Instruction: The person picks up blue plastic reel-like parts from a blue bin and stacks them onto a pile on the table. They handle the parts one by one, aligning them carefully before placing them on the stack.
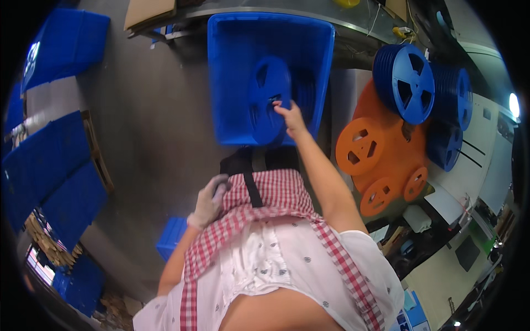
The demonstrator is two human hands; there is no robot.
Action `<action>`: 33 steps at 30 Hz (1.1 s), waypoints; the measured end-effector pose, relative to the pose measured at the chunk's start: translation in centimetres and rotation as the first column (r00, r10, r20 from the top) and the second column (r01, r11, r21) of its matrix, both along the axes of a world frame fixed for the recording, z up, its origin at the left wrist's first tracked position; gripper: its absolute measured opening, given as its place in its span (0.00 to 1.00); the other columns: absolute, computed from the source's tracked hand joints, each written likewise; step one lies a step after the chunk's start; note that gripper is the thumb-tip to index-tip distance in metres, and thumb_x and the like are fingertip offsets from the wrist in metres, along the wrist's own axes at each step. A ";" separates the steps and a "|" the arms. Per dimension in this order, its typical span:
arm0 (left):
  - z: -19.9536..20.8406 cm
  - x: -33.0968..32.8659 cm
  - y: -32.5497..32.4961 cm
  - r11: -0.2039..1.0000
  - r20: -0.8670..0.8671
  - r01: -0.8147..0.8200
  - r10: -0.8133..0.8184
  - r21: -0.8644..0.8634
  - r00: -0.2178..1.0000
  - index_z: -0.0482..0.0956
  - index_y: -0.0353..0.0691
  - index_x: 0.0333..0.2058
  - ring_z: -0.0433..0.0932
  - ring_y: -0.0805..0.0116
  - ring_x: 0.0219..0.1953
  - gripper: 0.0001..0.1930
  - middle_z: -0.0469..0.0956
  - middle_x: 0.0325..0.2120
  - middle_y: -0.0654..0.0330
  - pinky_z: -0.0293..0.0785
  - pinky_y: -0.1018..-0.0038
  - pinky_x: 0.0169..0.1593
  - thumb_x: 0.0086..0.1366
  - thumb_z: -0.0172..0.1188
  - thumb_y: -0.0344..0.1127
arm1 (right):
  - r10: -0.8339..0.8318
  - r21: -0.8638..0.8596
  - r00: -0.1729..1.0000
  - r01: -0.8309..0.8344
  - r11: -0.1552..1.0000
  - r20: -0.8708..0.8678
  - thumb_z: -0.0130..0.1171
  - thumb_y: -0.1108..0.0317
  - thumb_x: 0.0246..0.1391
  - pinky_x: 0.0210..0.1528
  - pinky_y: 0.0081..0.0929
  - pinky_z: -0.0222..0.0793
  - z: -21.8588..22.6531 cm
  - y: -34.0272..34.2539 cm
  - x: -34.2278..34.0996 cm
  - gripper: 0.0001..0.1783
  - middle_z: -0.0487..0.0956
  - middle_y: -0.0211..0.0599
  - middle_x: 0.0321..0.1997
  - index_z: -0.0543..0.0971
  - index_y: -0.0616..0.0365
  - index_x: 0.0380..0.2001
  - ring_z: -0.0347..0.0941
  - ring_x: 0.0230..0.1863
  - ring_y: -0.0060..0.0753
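My right hand [292, 118] reaches down into a large blue plastic bin [232, 129]. Its fingers grip a blue slotted reel [268, 83] near the hub, and the reel stands tilted inside the bin. Several more dark blue reels [305, 91] stand in a row to its right, partly in shadow. At the left side of my red checked apron [276, 187], my gloved left hand [207, 203] is held with fingers bent a little and apart. Nothing shows in it.
To the right, stacks of blue reels [413, 83] stand by orange reels [360, 146]. A metal-edged table [265, 7] runs beyond the bin. Blue crates [69, 44] stand far left, with blue panels [49, 160] nearer. A small blue box [172, 236] sits behind my left arm.
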State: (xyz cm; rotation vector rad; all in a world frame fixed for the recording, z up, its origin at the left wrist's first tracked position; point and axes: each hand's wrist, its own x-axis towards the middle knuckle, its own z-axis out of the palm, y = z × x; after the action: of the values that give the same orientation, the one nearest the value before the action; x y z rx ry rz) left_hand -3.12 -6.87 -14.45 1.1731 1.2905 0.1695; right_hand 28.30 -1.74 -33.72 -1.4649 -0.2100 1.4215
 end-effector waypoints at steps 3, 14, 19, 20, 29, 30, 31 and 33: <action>-2.7 -1.3 -2.5 0.997 -0.121 -0.057 0.049 -0.057 0.991 0.74 0.33 0.51 0.81 0.62 0.44 0.14 0.82 0.39 0.50 0.75 0.71 0.50 0.71 0.49 0.32 | 0.168 -0.223 0.949 -0.108 0.969 0.268 0.65 0.74 0.45 0.47 0.32 0.71 -8.8 1.5 -1.6 0.13 0.81 0.38 0.36 0.79 0.59 0.38 0.77 0.38 0.38; -7.9 -1.3 -8.3 0.861 -0.267 -0.338 0.248 -0.380 0.931 0.71 0.33 0.54 0.77 0.66 0.46 0.17 0.80 0.43 0.52 0.73 0.71 0.51 0.73 0.48 0.37 | 0.350 -0.575 0.719 0.084 0.814 0.601 0.59 0.70 0.57 0.58 0.44 0.66 -24.2 -0.6 0.3 0.21 0.74 0.55 0.52 0.70 0.69 0.52 0.69 0.55 0.57; -6.5 2.6 -5.0 0.860 -0.288 -0.306 0.196 -0.410 0.937 0.71 0.34 0.54 0.78 0.67 0.46 0.16 0.80 0.44 0.52 0.73 0.72 0.51 0.74 0.47 0.36 | 0.359 -0.615 0.709 0.133 0.777 0.607 0.60 0.70 0.56 0.60 0.43 0.65 -22.2 -1.0 2.6 0.28 0.71 0.56 0.57 0.67 0.67 0.58 0.68 0.58 0.58; -6.1 3.7 -3.9 0.869 -0.295 -0.272 0.155 -0.414 0.943 0.71 0.34 0.54 0.78 0.67 0.46 0.16 0.80 0.44 0.52 0.73 0.72 0.51 0.74 0.47 0.36 | 0.367 -0.606 0.669 0.158 0.780 0.647 0.60 0.70 0.55 0.60 0.42 0.66 -21.8 -1.8 2.7 0.29 0.71 0.56 0.57 0.66 0.66 0.58 0.70 0.57 0.58; -4.9 12.2 -1.1 0.905 -0.120 -0.091 0.045 -0.416 0.992 0.70 0.34 0.55 0.79 0.65 0.47 0.16 0.80 0.45 0.50 0.75 0.70 0.53 0.73 0.47 0.34 | -0.022 0.052 0.649 -0.027 0.998 0.761 0.63 0.74 0.50 0.58 0.40 0.68 5.8 -6.2 21.4 0.26 0.74 0.49 0.55 0.72 0.61 0.54 0.72 0.53 0.49; -4.9 13.0 -1.3 0.894 -0.092 -0.118 0.087 -0.433 0.992 0.70 0.35 0.56 0.79 0.64 0.47 0.16 0.79 0.46 0.49 0.75 0.70 0.52 0.73 0.48 0.34 | -0.046 0.058 0.480 -0.011 0.998 0.876 0.65 0.73 0.49 0.58 0.41 0.67 8.8 -6.1 24.8 0.27 0.73 0.50 0.55 0.71 0.62 0.54 0.71 0.54 0.51; -4.4 13.9 -1.1 0.898 -0.076 -0.107 0.082 -0.426 0.994 0.70 0.35 0.56 0.79 0.64 0.47 0.16 0.79 0.46 0.49 0.75 0.70 0.52 0.73 0.48 0.34 | -0.062 0.064 0.296 0.003 0.998 0.953 0.66 0.72 0.48 0.59 0.41 0.66 10.4 -5.8 27.9 0.28 0.72 0.50 0.56 0.71 0.64 0.54 0.69 0.56 0.52; -3.7 15.8 -0.3 0.911 -0.045 -0.077 0.064 -0.405 0.997 0.70 0.36 0.56 0.79 0.64 0.47 0.16 0.79 0.46 0.49 0.75 0.70 0.52 0.73 0.48 0.34 | 0.119 -0.117 0.083 -0.021 0.993 0.989 0.69 0.67 0.46 0.61 0.42 0.64 10.1 -5.3 33.4 0.34 0.70 0.52 0.58 0.68 0.67 0.56 0.64 0.60 0.55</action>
State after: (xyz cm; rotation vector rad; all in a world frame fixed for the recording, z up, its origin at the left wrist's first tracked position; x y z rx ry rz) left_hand 12.68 -7.18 -18.11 0.7749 1.3188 -0.0657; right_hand 61.71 -7.01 -23.62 -2.3251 -1.1358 0.1371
